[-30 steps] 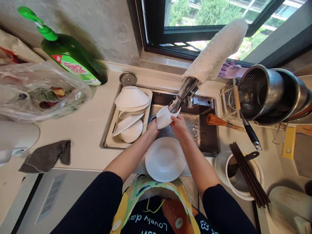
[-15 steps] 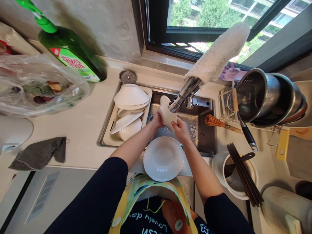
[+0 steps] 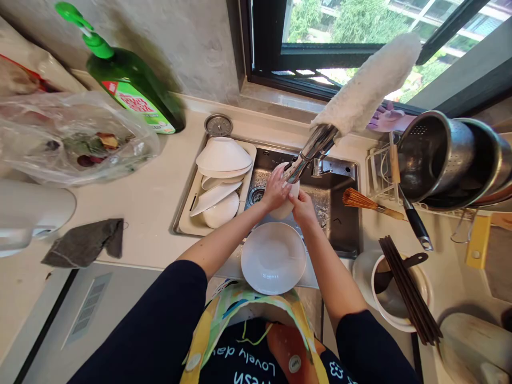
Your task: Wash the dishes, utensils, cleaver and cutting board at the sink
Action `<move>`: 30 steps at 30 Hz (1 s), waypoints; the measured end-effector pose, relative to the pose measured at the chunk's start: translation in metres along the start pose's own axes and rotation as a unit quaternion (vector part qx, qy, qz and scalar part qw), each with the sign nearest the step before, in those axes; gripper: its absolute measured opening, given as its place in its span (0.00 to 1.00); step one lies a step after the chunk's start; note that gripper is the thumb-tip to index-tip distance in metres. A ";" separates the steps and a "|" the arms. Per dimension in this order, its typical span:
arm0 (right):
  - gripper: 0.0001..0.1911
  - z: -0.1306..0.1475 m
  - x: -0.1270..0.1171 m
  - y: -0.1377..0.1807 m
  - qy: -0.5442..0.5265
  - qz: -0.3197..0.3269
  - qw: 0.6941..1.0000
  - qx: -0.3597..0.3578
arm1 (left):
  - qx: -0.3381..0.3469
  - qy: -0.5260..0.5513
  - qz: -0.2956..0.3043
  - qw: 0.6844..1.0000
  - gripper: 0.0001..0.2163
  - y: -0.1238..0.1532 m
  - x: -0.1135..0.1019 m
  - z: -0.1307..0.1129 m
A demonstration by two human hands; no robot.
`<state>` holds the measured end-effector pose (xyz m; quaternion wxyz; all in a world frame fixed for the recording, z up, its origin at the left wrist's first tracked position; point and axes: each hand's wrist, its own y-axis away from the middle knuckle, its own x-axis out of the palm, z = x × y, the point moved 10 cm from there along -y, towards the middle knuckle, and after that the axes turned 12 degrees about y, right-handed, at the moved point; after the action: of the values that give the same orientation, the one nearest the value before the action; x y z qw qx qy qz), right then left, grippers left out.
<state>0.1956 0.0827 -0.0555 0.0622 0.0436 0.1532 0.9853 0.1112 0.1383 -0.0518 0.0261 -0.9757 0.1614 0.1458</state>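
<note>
While cupped between two bare hands just below the arched chrome faucet spout, one white ceramic bowl, tilted, with part of its rim hidden behind the fingers and spout. Left hand spread high across the bowl's far side; right hand curled against its near side. Both hands closed around the bowl, a two-handed hold seemingly chosen for security on a slick, curved surface. Nearer, at the front edge of the sink, one wide round white plate, within easy reach of both arms. Left of the stainless steel sink basin, a cream slotted drying tray with stacked white bowls and shallow dishes, some on edge, probably for draining. Right of the basin, an orange-bristled dish brush with a wooden handle; far left, against the wall, a tall green dish soap bottle.
</note>
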 end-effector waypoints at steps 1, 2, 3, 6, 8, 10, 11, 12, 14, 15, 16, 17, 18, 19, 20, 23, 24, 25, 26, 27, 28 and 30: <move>0.10 0.000 0.003 -0.004 -0.030 -0.002 1.000 0.008 | 0.027 -0.033 0.005 0.999 0.25 0.011 0.001 -0.004; 0.10 0.001 0.005 -0.008 -0.053 -0.006 0.998 0.016 | 0.047 -0.051 0.006 0.998 0.25 0.022 0.000 -0.006; 0.09 0.001 0.006 -0.012 -0.071 -0.011 0.997 0.024 | 0.058 -0.058 0.009 0.997 0.26 0.032 -0.002 -0.005; 0.09 0.003 -0.001 -0.018 -0.100 -0.031 0.993 0.047 | 0.075 -0.072 0.049 0.993 0.29 0.054 -0.007 0.007; 0.09 0.004 -0.009 -0.019 -0.104 -0.040 0.992 0.057 | 0.076 -0.055 0.061 0.994 0.28 0.057 -0.012 0.018; 0.08 0.004 -0.018 -0.016 -0.097 -0.042 0.993 0.061 | 0.057 -0.009 0.035 0.998 0.27 0.047 -0.020 0.030; 0.08 0.005 -0.021 -0.013 -0.092 -0.040 0.993 0.059 | 0.034 0.026 0.010 0.999 0.27 0.039 -0.024 0.038; 0.08 0.005 -0.024 -0.010 -0.084 -0.035 0.994 0.056 | 0.002 0.069 -0.017 0.997 0.27 0.028 -0.027 0.046; 0.09 0.007 -0.026 -0.002 -0.064 -0.020 0.997 0.047 | -0.076 0.159 -0.062 0.982 0.26 0.005 -0.028 0.063; 0.10 0.009 -0.026 0.003 -0.051 -0.011 0.998 0.043 | -0.110 0.198 -0.076 0.971 0.25 -0.007 -0.025 0.069; 0.11 0.010 -0.025 0.006 -0.036 -0.001 0.999 0.038 | -0.127 0.219 -0.084 0.964 0.24 -0.019 -0.023 0.069; 0.12 0.012 -0.024 0.010 -0.021 0.009 0.999 0.031 | -0.132 0.233 -0.089 0.960 0.23 -0.030 -0.021 0.067; 0.13 0.014 -0.023 0.012 -0.006 0.018 1.000 0.023 | -0.127 0.241 -0.090 0.958 0.22 -0.041 -0.020 0.063; 0.14 0.017 -0.023 0.013 0.007 0.022 1.000 0.013 | -0.109 0.244 -0.090 0.959 0.21 -0.050 -0.019 0.056; 0.15 0.019 -0.022 0.013 0.020 0.024 1.000 0.003 | -0.082 0.243 -0.087 0.963 0.21 -0.056 -0.019 0.047; 0.18 0.024 -0.020 0.008 0.053 0.019 0.998 -0.015 | 0.035 0.179 -0.064 0.981 0.20 -0.058 -0.016 0.011; 0.18 0.023 -0.018 0.005 0.061 0.020 0.998 -0.014 | 0.072 0.136 -0.055 0.987 0.22 -0.052 -0.014 -0.001; 0.17 0.021 -0.014 0.003 0.064 0.023 0.998 -0.011 | 0.101 0.087 -0.049 0.990 0.23 -0.044 -0.012 -0.011; 0.17 0.018 -0.008 0.001 0.062 0.028 0.998 -0.006 | 0.121 0.038 -0.045 0.991 0.24 -0.034 -0.010 -0.020; 0.16 0.015 -0.002 0.001 0.056 0.034 0.998 -0.001 | 0.135 -0.009 -0.045 0.990 0.25 -0.024 -0.010 -0.026; 0.16 0.012 0.005 0.000 0.047 0.041 0.998 0.003 | 0.144 -0.051 -0.048 0.987 0.25 -0.013 -0.010 -0.030; 0.15 0.007 0.018 0.002 0.026 0.055 0.998 0.004 | 0.155 -0.110 -0.046 0.981 0.24 0.008 -0.012 -0.034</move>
<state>0.1780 0.0857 -0.0471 0.0038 0.0262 0.1566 0.9873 0.1069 0.1311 -0.0159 0.2015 -0.9443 0.1330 0.2238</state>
